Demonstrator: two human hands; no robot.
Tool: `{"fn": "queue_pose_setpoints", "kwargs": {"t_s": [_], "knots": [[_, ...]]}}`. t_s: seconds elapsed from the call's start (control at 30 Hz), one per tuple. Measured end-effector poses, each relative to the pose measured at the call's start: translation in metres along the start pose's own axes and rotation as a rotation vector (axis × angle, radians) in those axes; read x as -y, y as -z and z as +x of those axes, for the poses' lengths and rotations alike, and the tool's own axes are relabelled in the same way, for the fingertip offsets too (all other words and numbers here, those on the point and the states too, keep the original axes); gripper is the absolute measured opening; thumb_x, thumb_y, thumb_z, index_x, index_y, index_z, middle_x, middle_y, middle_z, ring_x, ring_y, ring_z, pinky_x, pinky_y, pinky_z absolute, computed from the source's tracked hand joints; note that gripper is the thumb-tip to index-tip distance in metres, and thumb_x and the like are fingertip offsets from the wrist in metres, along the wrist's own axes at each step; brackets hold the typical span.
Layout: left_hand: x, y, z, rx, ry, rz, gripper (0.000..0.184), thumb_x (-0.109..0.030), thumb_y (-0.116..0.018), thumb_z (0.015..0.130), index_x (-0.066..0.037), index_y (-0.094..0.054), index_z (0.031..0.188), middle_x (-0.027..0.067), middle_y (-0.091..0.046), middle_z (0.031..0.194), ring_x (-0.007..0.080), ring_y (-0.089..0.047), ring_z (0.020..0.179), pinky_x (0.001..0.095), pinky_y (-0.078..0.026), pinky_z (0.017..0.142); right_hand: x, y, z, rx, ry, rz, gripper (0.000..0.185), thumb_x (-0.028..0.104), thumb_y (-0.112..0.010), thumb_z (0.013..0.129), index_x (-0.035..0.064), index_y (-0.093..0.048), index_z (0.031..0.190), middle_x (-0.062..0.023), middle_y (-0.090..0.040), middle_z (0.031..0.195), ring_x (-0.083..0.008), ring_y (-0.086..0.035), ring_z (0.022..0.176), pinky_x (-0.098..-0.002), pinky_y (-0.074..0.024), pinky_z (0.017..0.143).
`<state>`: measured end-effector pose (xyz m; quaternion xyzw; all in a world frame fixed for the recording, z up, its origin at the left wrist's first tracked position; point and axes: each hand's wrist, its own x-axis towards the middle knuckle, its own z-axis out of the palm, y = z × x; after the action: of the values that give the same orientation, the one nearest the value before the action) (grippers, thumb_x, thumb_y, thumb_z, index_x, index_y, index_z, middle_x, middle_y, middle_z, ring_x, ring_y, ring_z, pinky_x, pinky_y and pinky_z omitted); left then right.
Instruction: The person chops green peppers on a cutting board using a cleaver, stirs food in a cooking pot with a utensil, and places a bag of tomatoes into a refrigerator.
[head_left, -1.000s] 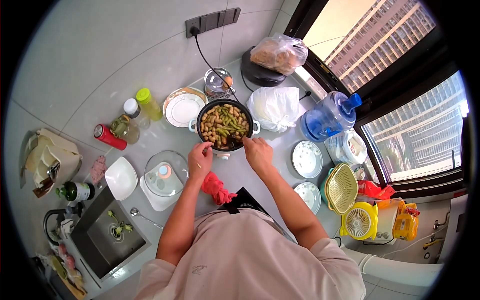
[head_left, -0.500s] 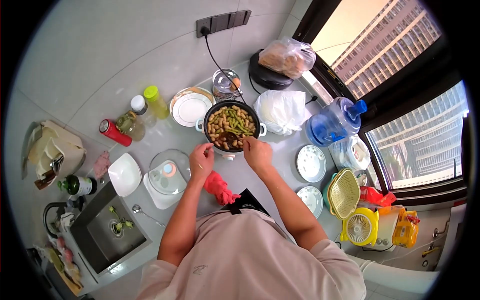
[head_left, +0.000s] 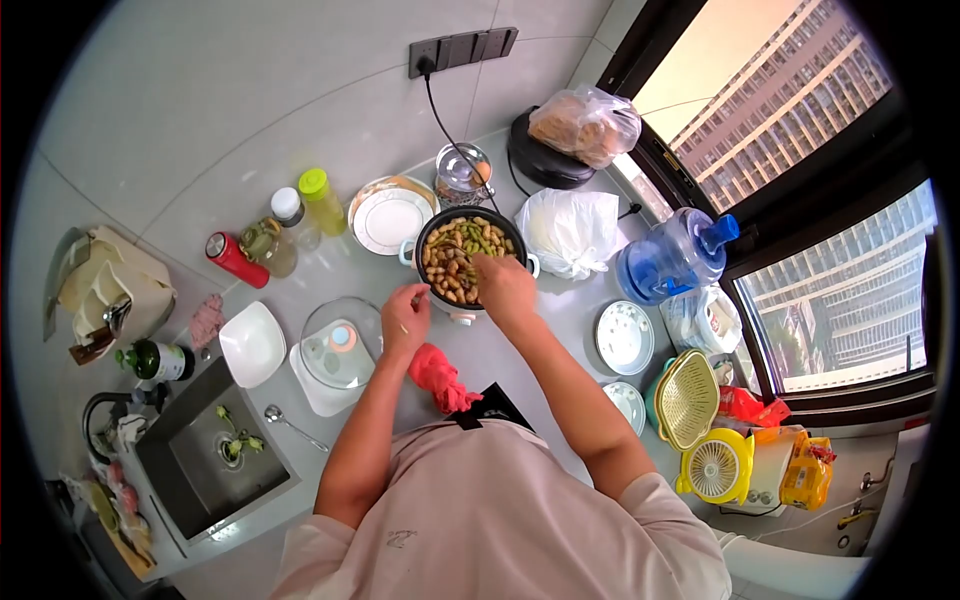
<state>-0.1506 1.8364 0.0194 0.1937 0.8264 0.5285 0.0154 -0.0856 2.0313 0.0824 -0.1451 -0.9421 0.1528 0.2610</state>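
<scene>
A black-lined electric pot [head_left: 519, 232] with light blue handles holds peanuts in their shells and green pods [head_left: 470, 240]. My right hand [head_left: 504, 290] reaches over the pot's near right rim, fingers closed and pointing down at the food; whatever they hold is hidden. Just outside the near left rim is my left hand [head_left: 406, 318], its fingers curled together, with anything in them too small to make out. Below it a red cloth or bag [head_left: 436, 375] lies crumpled near the counter's edge. A glass lid [head_left: 340, 345] rests on a white tray [head_left: 330, 397] at the left.
Plates [head_left: 392, 222] sit behind the pot, beside a metal container [head_left: 463, 168]. A tied white bag [head_left: 568, 230] and a blue water jug [head_left: 672, 258] stand right. Nearer are a patterned plate [head_left: 624, 338] and a yellow basket [head_left: 690, 400]. At left are a white bowl [head_left: 252, 343] and the sink [head_left: 205, 510].
My right hand has moved from the pot's near right rim inward over the food. A dark, rounded utensil head seen in the food before is now out of sight. The view has shifted slightly.
</scene>
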Motion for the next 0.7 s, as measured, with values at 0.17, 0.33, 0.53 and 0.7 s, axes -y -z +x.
{"fn": "queue_pose_setpoints", "kwargs": {"t_s": [0.17, 0.33, 0.53, 0.7], "knots": [[-0.006, 0.000, 0.003, 0.005, 0.009, 0.006, 0.018, -0.006, -0.072, 0.096, -0.003, -0.078, 0.112, 0.0166, -0.075, 0.101, 0.0311, -0.074, 0.081, 0.0397, -0.059, 0.074, -0.013, -0.026, -0.008, 0.058, 0.184, -0.087, 0.025, 0.012, -0.072, 0.084, 0.0169, -0.078, 0.108, -0.0033, -0.072, 0.083, -0.0252, -0.072, 0.086, -0.0412, -0.0581, 0.067], [-0.003, -0.001, -0.001, -0.001, 0.035, -0.005, 0.017, -0.007, -0.072, 0.096, -0.003, -0.078, 0.111, 0.0160, -0.075, 0.101, 0.0311, -0.074, 0.081, 0.0398, -0.059, 0.074, -0.015, -0.012, -0.017, 0.022, 0.193, -0.105, 0.028, 0.011, -0.072, 0.084, 0.0177, -0.078, 0.110, -0.0011, -0.071, 0.082, -0.0240, -0.070, 0.086, -0.0403, -0.0570, 0.066], [-0.002, -0.008, -0.001, 0.000, 0.008, 0.003, 0.017, -0.008, -0.072, 0.096, -0.004, -0.078, 0.112, 0.0155, -0.074, 0.099, 0.0310, -0.073, 0.079, 0.0402, -0.059, 0.074, -0.028, 0.004, -0.025, -0.057, 0.090, -0.128, 0.016, 0.015, -0.075, 0.091, 0.0198, -0.078, 0.105, -0.0016, -0.066, 0.075, -0.0228, -0.068, 0.077, -0.0401, -0.0543, 0.060], [-0.011, -0.013, -0.001, 0.024, -0.023, 0.014, 0.016, -0.008, -0.073, 0.096, -0.004, -0.077, 0.111, 0.0158, -0.074, 0.099, 0.0304, -0.073, 0.078, 0.0394, -0.059, 0.073, -0.036, 0.028, -0.035, -0.092, 0.051, -0.113, 0.016, 0.015, -0.077, 0.090, 0.0188, -0.078, 0.105, -0.0017, -0.065, 0.074, -0.0230, -0.068, 0.076, -0.0397, -0.0536, 0.059]]}}
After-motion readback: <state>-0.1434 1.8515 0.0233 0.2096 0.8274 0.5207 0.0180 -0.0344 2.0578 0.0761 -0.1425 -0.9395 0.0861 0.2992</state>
